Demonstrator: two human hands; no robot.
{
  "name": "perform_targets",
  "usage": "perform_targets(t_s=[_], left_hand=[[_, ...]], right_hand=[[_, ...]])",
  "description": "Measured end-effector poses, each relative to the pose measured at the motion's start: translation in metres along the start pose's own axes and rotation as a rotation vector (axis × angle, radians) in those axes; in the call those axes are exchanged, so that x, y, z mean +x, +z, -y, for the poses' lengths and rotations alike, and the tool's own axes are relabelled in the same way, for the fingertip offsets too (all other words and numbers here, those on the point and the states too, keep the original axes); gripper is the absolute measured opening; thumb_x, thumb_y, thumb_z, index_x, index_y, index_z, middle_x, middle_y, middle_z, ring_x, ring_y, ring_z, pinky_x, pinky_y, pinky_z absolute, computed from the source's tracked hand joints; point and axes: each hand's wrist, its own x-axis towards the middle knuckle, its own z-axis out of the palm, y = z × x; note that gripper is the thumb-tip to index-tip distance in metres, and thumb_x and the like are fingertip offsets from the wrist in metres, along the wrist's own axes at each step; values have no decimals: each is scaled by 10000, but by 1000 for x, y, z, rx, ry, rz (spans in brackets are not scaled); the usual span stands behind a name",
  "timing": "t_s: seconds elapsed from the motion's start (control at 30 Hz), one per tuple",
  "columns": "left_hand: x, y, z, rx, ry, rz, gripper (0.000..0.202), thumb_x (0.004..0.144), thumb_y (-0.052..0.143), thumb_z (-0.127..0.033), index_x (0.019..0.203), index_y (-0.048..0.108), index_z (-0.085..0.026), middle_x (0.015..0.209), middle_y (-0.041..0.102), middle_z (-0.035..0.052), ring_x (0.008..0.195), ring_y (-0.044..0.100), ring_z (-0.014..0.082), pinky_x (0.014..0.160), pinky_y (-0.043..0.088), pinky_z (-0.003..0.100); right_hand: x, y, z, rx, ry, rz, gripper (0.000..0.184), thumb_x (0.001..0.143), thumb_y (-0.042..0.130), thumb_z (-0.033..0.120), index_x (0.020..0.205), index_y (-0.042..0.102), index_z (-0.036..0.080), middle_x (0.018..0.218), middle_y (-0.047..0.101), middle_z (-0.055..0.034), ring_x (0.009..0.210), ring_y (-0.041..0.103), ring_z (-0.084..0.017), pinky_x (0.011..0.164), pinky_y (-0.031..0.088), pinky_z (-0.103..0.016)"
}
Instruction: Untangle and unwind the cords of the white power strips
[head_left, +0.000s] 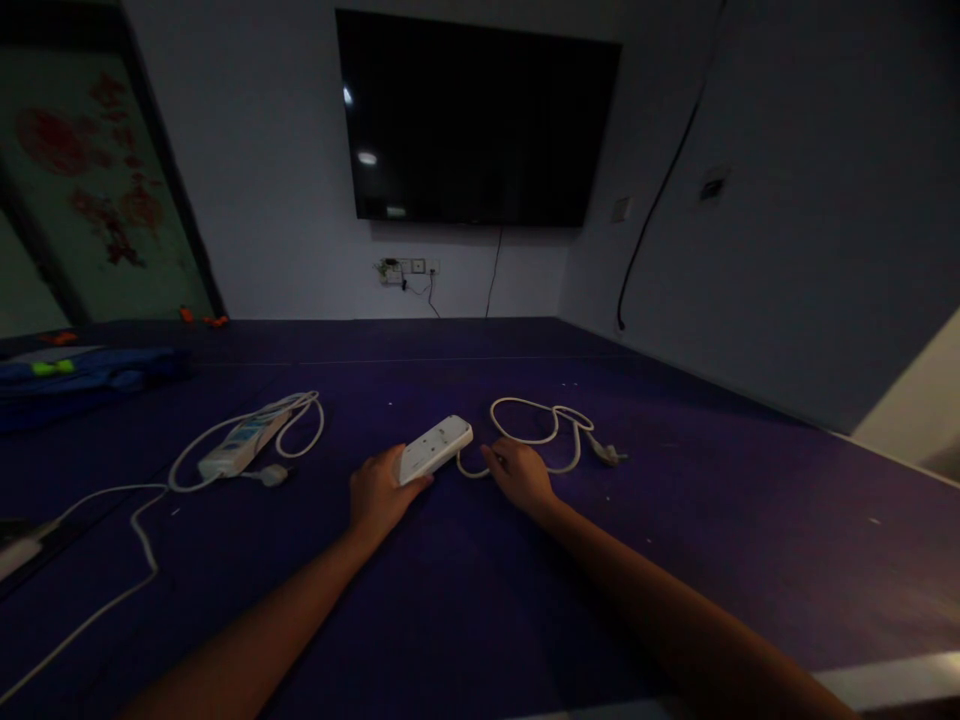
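Note:
A white power strip lies on a dark purple table in front of me. My left hand grips its near end, fingers curled round it. The strip's white cable loops off to the right and ends in a plug. My right hand rests on the cable close to the strip, fingers bent down on it.
A second white power strip with its looped cable and plug lies to the left. A blue bundle sits at the far left edge. A dark wall screen hangs ahead, with wall sockets below it.

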Motion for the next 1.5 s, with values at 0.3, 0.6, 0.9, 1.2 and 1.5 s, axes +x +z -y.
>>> perform_targets(t_s=[0.3, 0.6, 0.9, 1.2, 1.5], left_hand=[[1, 1, 0, -7, 13, 29, 567, 622, 652, -446, 1130, 500, -246, 1123, 600, 33, 1030, 531, 204, 849, 379, 297], [2, 2, 2, -21, 29, 27, 587, 610, 665, -440, 1135, 499, -236, 1121, 599, 45, 1016, 540, 214, 829, 397, 300], [2, 2, 2, -54, 45, 43, 594, 611, 664, -441, 1138, 496, -222, 1115, 602, 51, 1015, 544, 212, 841, 400, 301], [2, 2, 1, -42, 38, 50, 604, 611, 666, -440, 1146, 487, -222, 1137, 588, 57, 1040, 526, 214, 875, 382, 312], [2, 3, 1, -46, 43, 57, 597, 601, 675, -433, 1138, 495, -245, 1120, 597, 36, 1036, 528, 212, 875, 381, 313]], right_hand=[[1, 4, -2, 61, -25, 3, 400, 875, 329, 388, 560, 462, 180, 581, 499, -2, 531, 453, -98, 496, 251, -221], [1, 6, -3, 78, -27, 19, 417, 874, 333, 395, 546, 477, 181, 575, 510, -7, 520, 457, -100, 485, 259, -227], [1, 6, -3, 93, -43, 40, 403, 878, 327, 384, 572, 491, 180, 591, 524, -8, 556, 479, -107, 514, 278, -221], [2, 5, -2, 96, -39, 44, 423, 879, 324, 387, 553, 492, 177, 578, 526, -11, 527, 469, -104, 492, 263, -224], [1, 4, -2, 90, -31, 49, 432, 881, 323, 389, 547, 498, 177, 570, 519, -6, 522, 467, -101, 490, 265, -223]])
